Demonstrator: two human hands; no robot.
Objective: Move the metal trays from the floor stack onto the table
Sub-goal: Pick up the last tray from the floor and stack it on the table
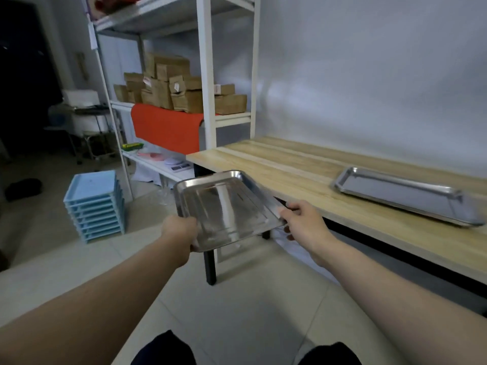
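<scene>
Carrying one metal tray (226, 206) with both hands, mid-air, just off the near-left corner of the table (303, 175) and above the floor, not yet set down. Left hand (180, 231) wraps the near-left corner, fingers curled under the rim. Right hand (303, 219) pinches the right short edge, thumb on top, fingers below.

Progress: at least one tray on table (405, 196), toward its right end, lying flat; it looks like two nested, edge blurred, can't be sure. Held tray would be the next one placed. Floor stack of metal trays is not in view, so how many remain can't be told.

Materials: held tray is shallow, rectangular, rounded corners, rolled rim, polished steel with streaky reflections. Table tray is the same type, duller grey in this light. Table top is pale wood-grain planks, smooth, on dark legs. Floor is light glossy tile. Separate pile of blue plastic trays (95, 204) stands on the floor beside the white shelf unit (205, 75), well apart from the hands; not task items.
</scene>
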